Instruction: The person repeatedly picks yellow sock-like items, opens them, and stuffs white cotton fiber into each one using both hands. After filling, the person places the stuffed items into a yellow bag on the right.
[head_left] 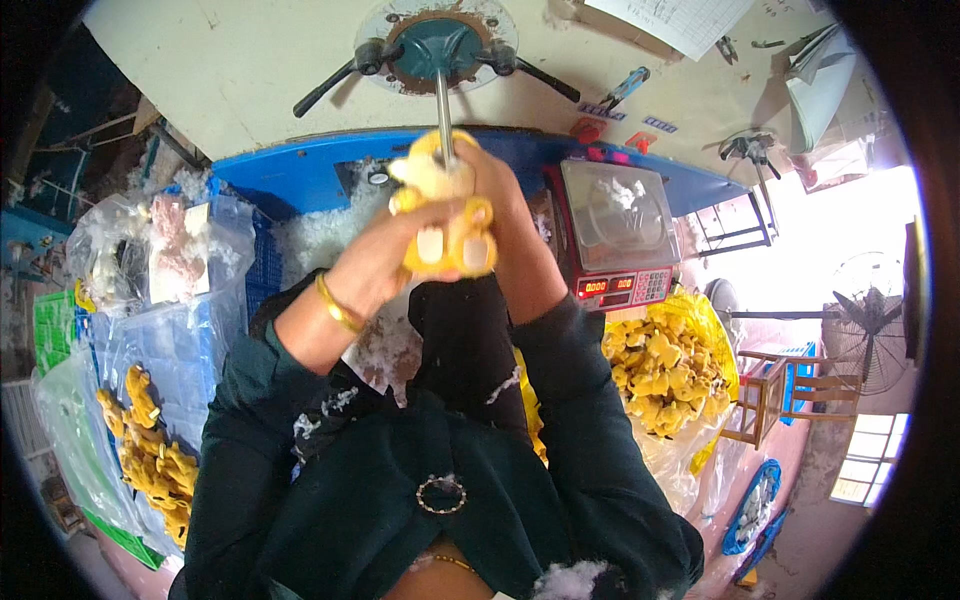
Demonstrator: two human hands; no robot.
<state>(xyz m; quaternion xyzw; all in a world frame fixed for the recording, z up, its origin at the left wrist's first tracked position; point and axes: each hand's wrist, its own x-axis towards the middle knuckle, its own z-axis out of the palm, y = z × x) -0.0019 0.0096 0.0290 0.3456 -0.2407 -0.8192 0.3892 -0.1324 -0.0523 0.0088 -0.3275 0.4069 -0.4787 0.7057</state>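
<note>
A yellow plush toy (465, 243) with pale foot pads is held between both my hands, at the end of a metal tube (443, 105). The tube's tip goes into or lies against the toy's upper part; I cannot tell exactly which. My left hand (385, 245) wraps the toy's left side, thumb across its front. My right hand (490, 185) grips its right upper side beside the tube; those fingers are partly hidden. The tube comes out of a green round fitting (440, 52) with a black-handled lever on each side, set in a cream machine panel (240, 50).
Right of my hands stands a red scale (625, 285) with white fluff on its pan. A yellow bag of flat plush skins (670, 370) lies below it. Plump yellow toys (150, 450) lie on plastic at left. White fluff (315, 245) fills a blue-edged tray. A fan (868, 325) stands far right.
</note>
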